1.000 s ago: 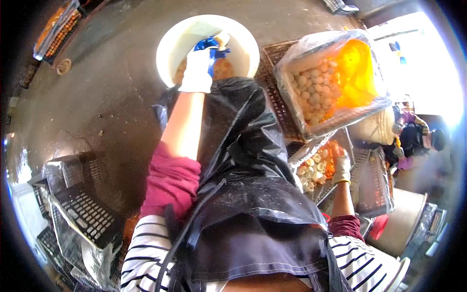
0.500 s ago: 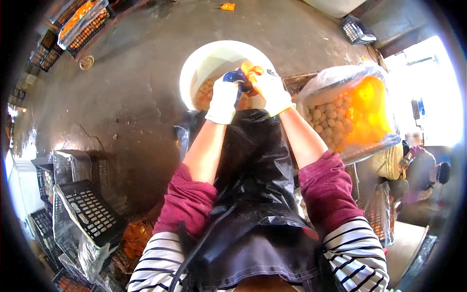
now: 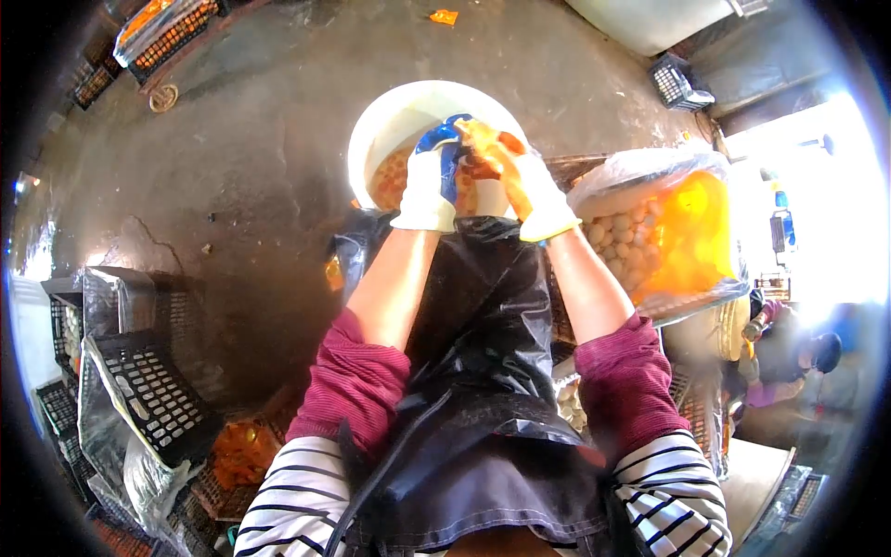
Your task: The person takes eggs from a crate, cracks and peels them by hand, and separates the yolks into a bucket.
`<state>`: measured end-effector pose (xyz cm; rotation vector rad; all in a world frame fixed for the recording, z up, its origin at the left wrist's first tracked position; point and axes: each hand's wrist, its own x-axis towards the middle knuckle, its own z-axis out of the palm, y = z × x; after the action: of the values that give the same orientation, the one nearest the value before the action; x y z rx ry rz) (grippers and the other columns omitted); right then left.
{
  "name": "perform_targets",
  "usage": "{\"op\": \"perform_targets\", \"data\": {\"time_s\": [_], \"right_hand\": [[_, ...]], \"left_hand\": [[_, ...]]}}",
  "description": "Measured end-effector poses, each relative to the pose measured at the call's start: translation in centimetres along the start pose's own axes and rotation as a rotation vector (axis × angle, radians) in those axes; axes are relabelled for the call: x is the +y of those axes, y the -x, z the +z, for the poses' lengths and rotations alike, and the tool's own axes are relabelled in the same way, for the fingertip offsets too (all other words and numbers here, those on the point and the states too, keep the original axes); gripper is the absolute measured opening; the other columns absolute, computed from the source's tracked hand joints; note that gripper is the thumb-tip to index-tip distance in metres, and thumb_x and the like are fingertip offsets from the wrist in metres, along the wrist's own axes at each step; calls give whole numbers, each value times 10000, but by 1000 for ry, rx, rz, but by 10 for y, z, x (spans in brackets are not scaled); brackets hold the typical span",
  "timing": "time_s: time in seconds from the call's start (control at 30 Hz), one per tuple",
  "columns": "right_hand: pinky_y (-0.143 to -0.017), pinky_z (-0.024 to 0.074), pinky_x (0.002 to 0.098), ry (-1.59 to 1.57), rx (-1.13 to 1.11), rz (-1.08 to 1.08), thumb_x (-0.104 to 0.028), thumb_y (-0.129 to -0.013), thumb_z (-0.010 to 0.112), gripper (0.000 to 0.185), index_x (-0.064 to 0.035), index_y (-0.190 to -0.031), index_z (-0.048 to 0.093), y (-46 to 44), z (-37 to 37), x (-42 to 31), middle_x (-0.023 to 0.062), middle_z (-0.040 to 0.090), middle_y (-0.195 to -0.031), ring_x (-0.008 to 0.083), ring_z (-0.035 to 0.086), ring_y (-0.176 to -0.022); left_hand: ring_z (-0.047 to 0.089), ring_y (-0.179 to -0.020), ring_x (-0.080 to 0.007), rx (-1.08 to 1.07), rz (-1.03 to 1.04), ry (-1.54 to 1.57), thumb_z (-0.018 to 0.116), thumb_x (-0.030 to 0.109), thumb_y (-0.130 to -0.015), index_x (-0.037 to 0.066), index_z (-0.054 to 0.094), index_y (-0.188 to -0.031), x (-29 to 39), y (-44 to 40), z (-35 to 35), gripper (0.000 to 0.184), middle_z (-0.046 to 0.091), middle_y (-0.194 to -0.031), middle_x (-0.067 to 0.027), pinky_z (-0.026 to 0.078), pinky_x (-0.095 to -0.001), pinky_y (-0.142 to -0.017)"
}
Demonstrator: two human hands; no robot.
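Over a white round tub (image 3: 371,125) with pinkish-orange pieces in its bottom, both gloved hands meet. My left hand (image 3: 434,181), in a white glove with blue fingers, is closed on something I cannot make out. My right hand (image 3: 524,181), in a white and orange-stained glove, has its fingers bent against the left one; what lies between them is hidden. To the right stands a plastic-lined crate (image 3: 687,302) holding many pale round egg-like pieces (image 3: 620,241) and bright orange material. A black apron covers my lap below the tub.
Black crates (image 3: 153,395) with plastic sheets are stacked at the lower left, beside a crate of orange pieces (image 3: 243,455). Pale pieces (image 3: 569,404) lie near my right sleeve. A co-worker (image 3: 780,357) is at the right. Another black crate (image 3: 677,84) stands at the upper right.
My right hand has come from the lower right crate of pale pieces to meet my left over the tub. The orange-white piece visible at the fingers half a second ago is no longer distinct. The view has shifted.
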<state>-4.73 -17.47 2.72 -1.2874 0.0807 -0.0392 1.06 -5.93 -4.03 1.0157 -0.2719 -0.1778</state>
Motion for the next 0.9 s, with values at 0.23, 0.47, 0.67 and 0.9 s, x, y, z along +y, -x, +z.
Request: {"op": "perform_targets", "data": {"time_s": [0.23, 0.47, 0.67, 0.9], "right_hand": [[-897, 415, 282, 474, 166, -83, -186, -885, 534, 341, -35, -1189, 506, -20, -4, 38, 82, 559, -1150, 176, 525, -1046], [-637, 491, 258, 1371, 167, -367, -139, -842, 530, 217, -48, -1024, 605, -9, 19, -15, 106, 649, -865, 157, 632, -735], [-703, 487, 347, 678, 129, -186, -111, -765, 579, 221, -55, -979, 586, -2, 14, 1, 101, 607, -907, 208, 581, -828], [-598, 490, 285, 976, 207, -112, -83, -796, 528, 114, -18, -839, 611, 3, -43, 18, 88, 618, -795, 169, 597, -681]], "left_hand": [[544, -932, -169, 110, -300, 405, 529, 204, -868, 32, 578, -1142, 63, 19, 21, 327, 587, -1077, -66, 428, -300, -844], [499, -855, -117, -137, 251, -221, 454, 267, -929, 59, 525, -1210, 10, 2, 4, 357, 567, -1004, -36, 409, -248, -793], [516, -887, -114, -31, -346, 149, 461, 327, -935, 49, 604, -1111, 66, 15, 17, 359, 601, -990, -29, 407, -251, -805], [564, -988, -244, 185, 34, -62, 416, 225, -930, 13, 551, -1124, 81, 16, 9, 317, 591, -1058, -143, 431, -323, -885]]}}
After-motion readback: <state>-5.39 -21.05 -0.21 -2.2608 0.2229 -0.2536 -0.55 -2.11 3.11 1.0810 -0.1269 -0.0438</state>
